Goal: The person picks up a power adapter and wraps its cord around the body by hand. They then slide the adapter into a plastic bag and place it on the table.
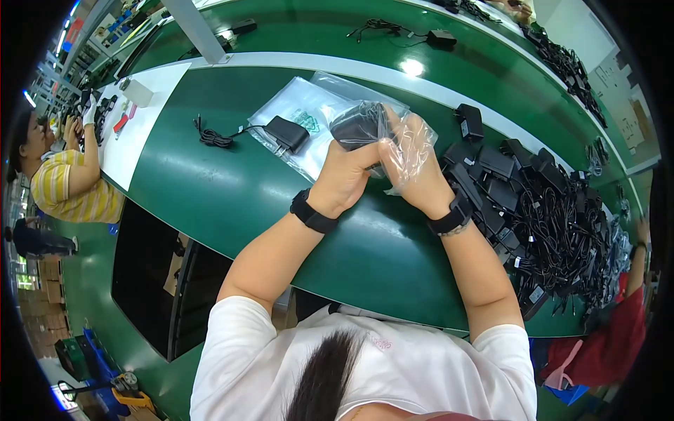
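Above the middle of the green table, my left hand [342, 177] grips a black power adapter [357, 126] from its near side. My right hand [419, 168] is closed on a clear plastic bag [423, 137], which drapes over its fingers and reaches to the adapter. Whether the adapter lies fully inside the bag I cannot tell. Beneath my hands is a stack of flat clear bags [286, 105]. Another black adapter [286, 133] rests on that stack, its bundled cord [214, 138] trailing left onto the table.
A large heap of black adapters and cords [554, 210] covers the table to my right, with a single adapter [469, 121] at its far edge. Beyond a pale raised strip runs a green conveyor [295, 35] carrying an adapter [441, 38]. Co-workers sit on both sides.
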Demonstrator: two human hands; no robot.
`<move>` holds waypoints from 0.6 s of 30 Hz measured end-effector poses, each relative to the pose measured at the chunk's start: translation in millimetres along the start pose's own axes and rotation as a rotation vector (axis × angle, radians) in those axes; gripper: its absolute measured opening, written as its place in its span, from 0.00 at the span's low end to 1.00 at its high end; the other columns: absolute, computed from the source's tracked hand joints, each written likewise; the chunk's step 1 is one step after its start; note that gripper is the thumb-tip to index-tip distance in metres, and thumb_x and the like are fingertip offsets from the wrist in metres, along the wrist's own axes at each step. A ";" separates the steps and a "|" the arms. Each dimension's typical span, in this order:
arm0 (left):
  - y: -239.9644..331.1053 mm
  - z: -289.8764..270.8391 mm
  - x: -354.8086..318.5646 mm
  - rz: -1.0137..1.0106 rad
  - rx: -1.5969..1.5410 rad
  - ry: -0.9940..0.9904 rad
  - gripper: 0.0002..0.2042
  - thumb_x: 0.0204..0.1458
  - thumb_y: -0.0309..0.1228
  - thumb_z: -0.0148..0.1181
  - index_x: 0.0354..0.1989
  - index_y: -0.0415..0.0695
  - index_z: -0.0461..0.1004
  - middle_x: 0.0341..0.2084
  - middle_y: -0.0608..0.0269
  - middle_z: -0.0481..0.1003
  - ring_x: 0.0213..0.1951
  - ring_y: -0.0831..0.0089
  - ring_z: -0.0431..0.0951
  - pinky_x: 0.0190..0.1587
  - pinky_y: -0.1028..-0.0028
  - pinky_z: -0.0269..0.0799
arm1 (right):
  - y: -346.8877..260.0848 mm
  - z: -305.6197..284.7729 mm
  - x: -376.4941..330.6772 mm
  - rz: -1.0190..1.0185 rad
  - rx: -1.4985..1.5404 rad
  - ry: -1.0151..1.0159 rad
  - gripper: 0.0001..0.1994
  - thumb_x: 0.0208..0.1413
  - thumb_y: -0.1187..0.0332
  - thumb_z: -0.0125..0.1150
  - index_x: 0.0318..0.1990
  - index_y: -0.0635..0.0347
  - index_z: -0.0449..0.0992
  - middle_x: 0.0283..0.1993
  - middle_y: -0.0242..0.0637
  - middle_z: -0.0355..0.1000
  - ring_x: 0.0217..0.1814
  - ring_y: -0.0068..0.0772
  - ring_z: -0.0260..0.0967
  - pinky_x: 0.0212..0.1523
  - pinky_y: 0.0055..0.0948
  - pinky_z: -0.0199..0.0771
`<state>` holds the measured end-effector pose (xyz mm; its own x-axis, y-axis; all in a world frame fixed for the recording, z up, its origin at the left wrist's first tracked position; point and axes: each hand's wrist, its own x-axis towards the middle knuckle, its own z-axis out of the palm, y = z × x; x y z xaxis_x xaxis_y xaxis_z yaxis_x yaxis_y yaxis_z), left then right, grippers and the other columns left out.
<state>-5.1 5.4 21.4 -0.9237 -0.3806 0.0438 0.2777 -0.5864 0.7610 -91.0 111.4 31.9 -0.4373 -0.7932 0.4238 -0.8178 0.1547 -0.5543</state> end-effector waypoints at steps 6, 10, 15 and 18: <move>4.8 -14.4 9.4 -0.024 -0.149 0.041 0.10 0.45 0.21 0.55 0.38 0.37 0.71 0.34 0.61 0.75 0.35 0.72 0.75 0.42 0.72 0.70 | 13.1 -6.5 3.9 0.014 0.485 0.022 0.25 0.55 0.64 0.53 0.60 0.59 0.59 0.47 0.39 0.65 0.48 0.30 0.63 0.50 0.27 0.62; 19.3 -31.5 17.3 -0.009 -0.297 0.112 0.07 0.45 0.23 0.56 0.33 0.34 0.73 0.32 0.57 0.75 0.36 0.68 0.74 0.44 0.70 0.70 | 12.9 -27.5 9.4 0.200 0.888 0.146 0.31 0.50 0.69 0.60 0.62 0.59 0.55 0.55 0.37 0.61 0.57 0.30 0.58 0.53 0.27 0.59; 7.1 -20.3 18.2 0.035 -0.225 0.187 0.08 0.43 0.22 0.57 0.34 0.36 0.72 0.32 0.59 0.75 0.35 0.69 0.74 0.44 0.70 0.70 | 5.5 -0.2 -2.2 0.142 0.638 0.166 0.30 0.49 0.66 0.61 0.58 0.64 0.57 0.58 0.41 0.58 0.59 0.36 0.56 0.50 0.29 0.64; 7.2 -25.0 15.2 -0.001 -0.215 0.119 0.14 0.44 0.23 0.57 0.41 0.36 0.69 0.36 0.55 0.73 0.41 0.65 0.73 0.46 0.65 0.69 | 9.5 -5.8 4.2 0.423 1.126 0.311 0.10 0.54 0.66 0.57 0.35 0.65 0.73 0.32 0.31 0.71 0.32 0.19 0.65 0.36 0.18 0.63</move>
<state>-10.5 -22.5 11.4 -0.8900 -0.4539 -0.0430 0.3383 -0.7208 0.6050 -102.8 112.9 32.6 -0.7843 -0.6069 0.1284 0.1181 -0.3492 -0.9296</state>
